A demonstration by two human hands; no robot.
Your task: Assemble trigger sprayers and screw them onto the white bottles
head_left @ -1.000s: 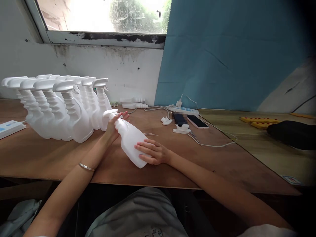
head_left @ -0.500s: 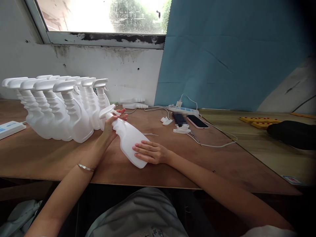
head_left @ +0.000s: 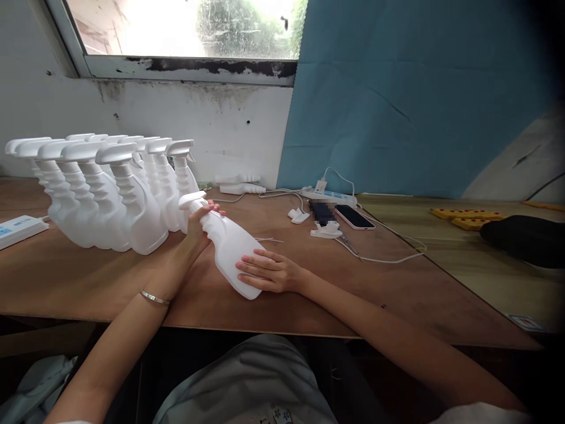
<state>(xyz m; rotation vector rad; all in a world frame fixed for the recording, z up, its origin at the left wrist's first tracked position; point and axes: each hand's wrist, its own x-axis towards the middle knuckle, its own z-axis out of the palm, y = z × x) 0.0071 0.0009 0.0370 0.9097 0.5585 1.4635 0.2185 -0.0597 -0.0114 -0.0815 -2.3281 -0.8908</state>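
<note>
A white spray bottle (head_left: 232, 242) lies tilted over the brown table in front of me, its trigger head up and to the left. My left hand (head_left: 202, 220) is closed round its neck just below the head; the trigger is hidden by the fingers. Across the lower body of the bottle lies my right hand (head_left: 269, 271), its fingers against the plastic and the thumb out of sight. To the left, several more white spray bottles (head_left: 143, 215) stand upright in close rows, all with trigger heads on.
Two white pieces (head_left: 242, 188) lie by the wall. A phone (head_left: 354, 217), a power strip (head_left: 335, 197), cables and small white parts (head_left: 299, 216) are at the back right. Another white power strip (head_left: 20, 231) sits at the left edge. A dark object (head_left: 525, 238) lies far right.
The fingers of my left hand have curled in more tightly at the bottle's neck, and the trigger head has turned slightly. My right hand stays on the body.
</note>
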